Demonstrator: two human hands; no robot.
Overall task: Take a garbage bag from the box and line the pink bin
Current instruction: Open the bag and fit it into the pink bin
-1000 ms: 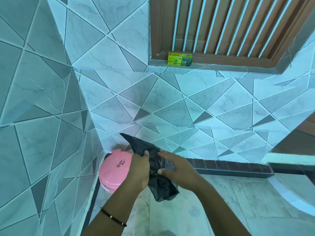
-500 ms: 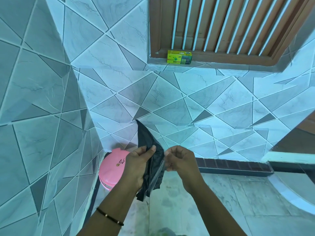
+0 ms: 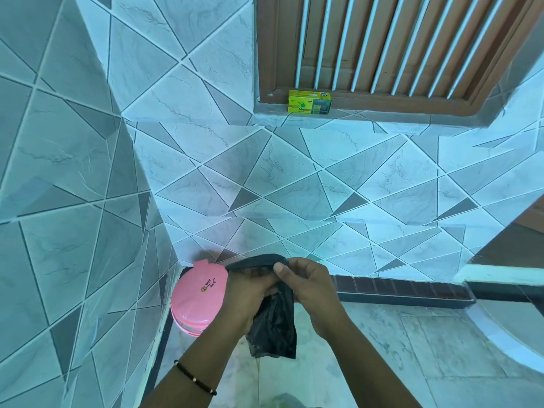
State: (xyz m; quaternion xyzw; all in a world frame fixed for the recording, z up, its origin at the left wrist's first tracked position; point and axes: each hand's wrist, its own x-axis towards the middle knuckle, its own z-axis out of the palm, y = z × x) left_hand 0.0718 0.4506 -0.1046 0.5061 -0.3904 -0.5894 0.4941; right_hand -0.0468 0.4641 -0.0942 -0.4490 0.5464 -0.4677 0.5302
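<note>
Both hands met at the centre of the view, each closed on the crumpled black plastic garbage bag (image 3: 273, 325); the left hand (image 3: 245, 293) had its fingers curled round the bag's upper part from the nine o'clock side, and the right hand (image 3: 309, 285) pinched the same upper edge from three o'clock, its thumb laid across the top fold; the two hands lay close together, touching or nearly so, with the film bunched between them; a flap of the bag stood out above the knuckles toward eleven o'clock, while the rest hung slack toward six o'clock, its lower end free above the pale marbled floor (image 3: 382, 363); a thin black beaded bracelet (image 3: 195, 378) circled the left wrist at seven o'clock from the grip; the round pink plastic bin (image 3: 197, 298) stood just at nine o'clock of the left hand, set in the corner where the two walls of grey and white diagonal tiles (image 3: 294, 184) met, its lid shut and bearing a small sticker with dark marks; well apart, toward twelve o'clock, the small yellow-green cardboard box (image 3: 309, 102) of bags rested on the ledge under the brown wooden window frame with white bars (image 3: 382, 45); a dark tiled skirting strip (image 3: 403, 291) ran toward three o'clock.
</note>
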